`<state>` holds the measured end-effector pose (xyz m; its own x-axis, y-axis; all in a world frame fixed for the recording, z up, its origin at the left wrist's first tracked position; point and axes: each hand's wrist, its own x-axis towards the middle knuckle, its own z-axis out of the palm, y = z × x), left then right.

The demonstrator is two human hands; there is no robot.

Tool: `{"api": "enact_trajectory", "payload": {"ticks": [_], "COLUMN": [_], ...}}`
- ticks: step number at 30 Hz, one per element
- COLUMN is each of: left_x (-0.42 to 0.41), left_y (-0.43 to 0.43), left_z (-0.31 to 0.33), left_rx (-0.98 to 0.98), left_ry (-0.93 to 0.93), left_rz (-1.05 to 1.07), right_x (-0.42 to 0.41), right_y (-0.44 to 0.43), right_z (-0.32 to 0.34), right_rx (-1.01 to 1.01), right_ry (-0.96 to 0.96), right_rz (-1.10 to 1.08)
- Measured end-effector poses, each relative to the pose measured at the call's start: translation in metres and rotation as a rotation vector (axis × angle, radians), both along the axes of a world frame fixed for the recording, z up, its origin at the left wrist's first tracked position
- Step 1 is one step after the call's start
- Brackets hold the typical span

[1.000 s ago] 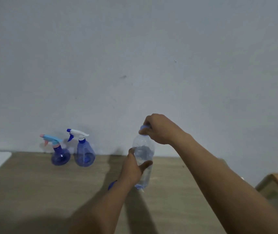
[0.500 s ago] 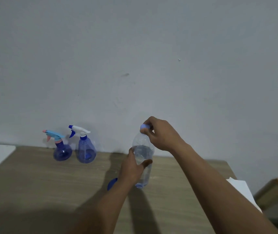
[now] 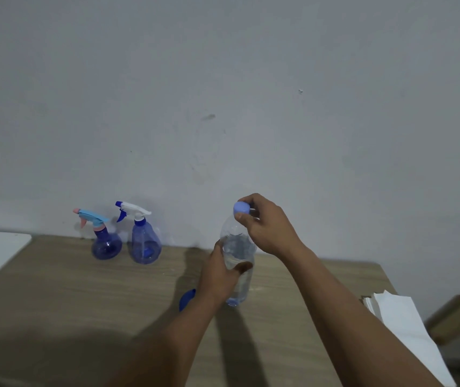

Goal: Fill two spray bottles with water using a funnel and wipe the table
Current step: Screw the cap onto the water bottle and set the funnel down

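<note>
- The water bottle (image 3: pixel 237 275) stands upright mid-table (image 3: pixel 69 303); my left hand (image 3: pixel 219 279) is curled round its middle.
- My right hand (image 3: pixel 269 226) pinches its blue cap (image 3: pixel 241 208).
- Two spray bottles (image 3: pixel 145 247) stand left, by the wall.
- White paper (image 3: pixel 403 325) lies at the right edge.

Left arm: bare forearm, enters from the near edge left of centre and reaches far and slightly right.
Left hand (image 3: pixel 219 277): back toward the camera, fingers wrapped round the middle of the water bottle (image 3: pixel 238 245), thumb across its near side.
Right arm: bare, enters from the near right corner and slants far-left.
Right hand (image 3: pixel 269 226): above the left hand, thumb and curled fingers pinching the cap (image 3: pixel 240 208).
</note>
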<state>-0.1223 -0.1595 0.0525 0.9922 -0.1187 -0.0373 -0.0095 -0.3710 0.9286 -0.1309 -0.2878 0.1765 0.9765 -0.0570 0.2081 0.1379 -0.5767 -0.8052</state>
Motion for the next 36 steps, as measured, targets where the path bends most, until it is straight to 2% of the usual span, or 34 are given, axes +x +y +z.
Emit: {"api": "enact_trajectory", "payload": {"ticks": [6, 10, 14, 17, 21, 26, 31, 36], "left_x": [-0.001, -0.002, -0.006, -0.003, -0.007, -0.02, -0.015, -0.005], "left_y": [0.001, 0.002, -0.001, 0.004, 0.03, 0.08, 0.104, 0.105], "left_z": [-0.004, -0.002, -0.001, -0.003, -0.02, -0.06, -0.104, -0.12], "left_rx": [-0.004, -0.006, 0.052, 0.033, 0.133, 0.313, 0.493, 0.492], "left_ry": [-0.02, -0.024, -0.061, -0.067, -0.078, -0.101, -0.014, -0.085], "left_rz": [0.002, -0.014, 0.043, -0.018, -0.12, 0.041, -0.058, -0.054], "right_x": [-0.002, -0.004, -0.005, -0.012, -0.026, -0.033, -0.025, -0.014], "right_y": [0.01, 0.008, 0.012, 0.015, 0.019, 0.025, 0.025, 0.024], "right_z": [-0.014, -0.017, -0.024, -0.039, -0.077, -0.123, -0.134, -0.136], "right_rx": [0.115, 0.092, 0.053, 0.021, 0.057, 0.119, 0.118, 0.055], "right_ry": [-0.091, -0.111, -0.154, -0.16, -0.102, -0.115, -0.174, -0.196], "right_rz": [-0.101, -0.054, -0.121, -0.094, -0.018, -0.111, -0.168, -0.167]}}
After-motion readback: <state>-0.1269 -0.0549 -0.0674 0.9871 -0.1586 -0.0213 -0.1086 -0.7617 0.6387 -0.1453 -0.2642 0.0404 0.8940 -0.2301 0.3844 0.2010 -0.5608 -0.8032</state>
